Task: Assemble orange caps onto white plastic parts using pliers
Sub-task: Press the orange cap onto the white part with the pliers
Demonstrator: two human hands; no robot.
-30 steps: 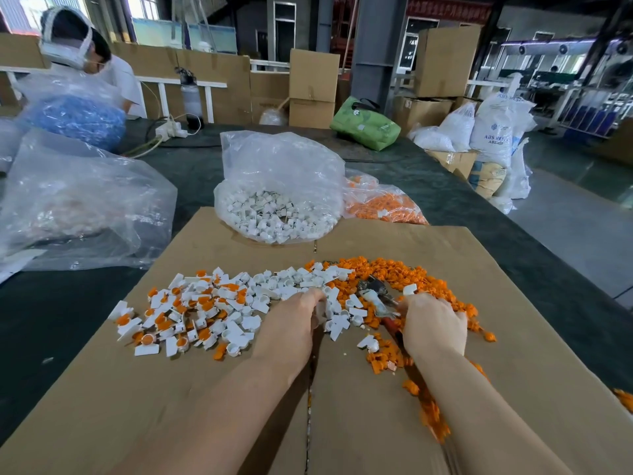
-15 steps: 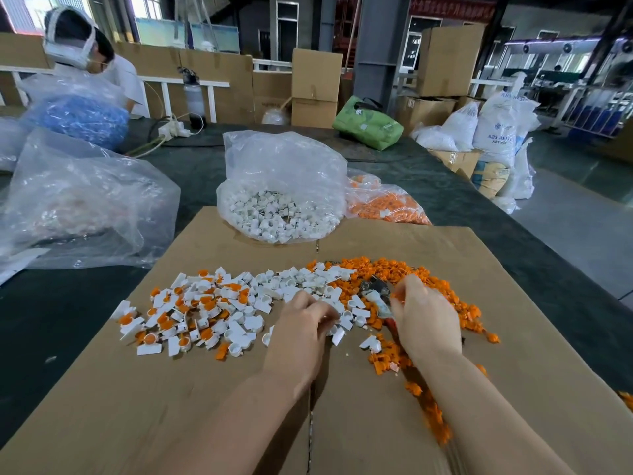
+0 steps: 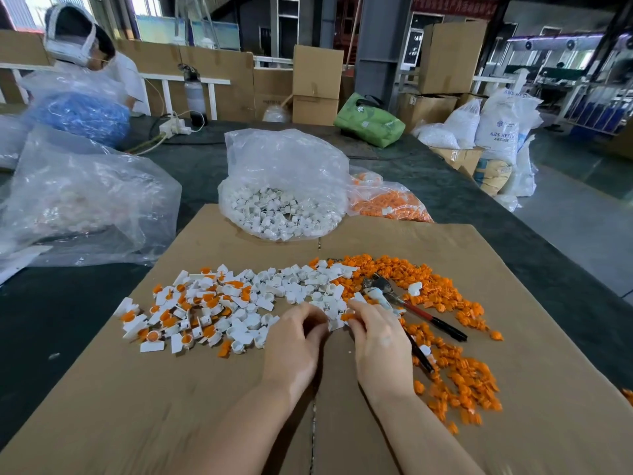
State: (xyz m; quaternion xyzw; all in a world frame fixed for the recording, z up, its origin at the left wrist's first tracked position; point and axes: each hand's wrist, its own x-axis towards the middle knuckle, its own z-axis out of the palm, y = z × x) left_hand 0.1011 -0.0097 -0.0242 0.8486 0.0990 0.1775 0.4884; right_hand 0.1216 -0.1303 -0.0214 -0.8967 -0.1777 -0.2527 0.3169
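Dark green table across a wide workshop hall, with stacked boxes and white sacks at the upper right. Flat brown cardboard sheet over the lower half of the frame. Large clear bag at the left edge, beside another person seated at the upper left behind a bag of blue material. Clear bag of white parts at the centre, standing on the far edge of the cardboard; bag of orange caps just to its right, partly hidden behind it. Green bag further back.

Loose white plastic parts spread left of centre, some already carrying orange; loose orange caps spread to the right. Pliers now lying free on the caps, handles spread apart, no longer gripped as half a second ago.

Left hand with fingers curled down at the edge of the white pile; cannot tell what is inside. Right hand moved left off the pliers, fingertips pinching a small orange cap just beside the left hand.
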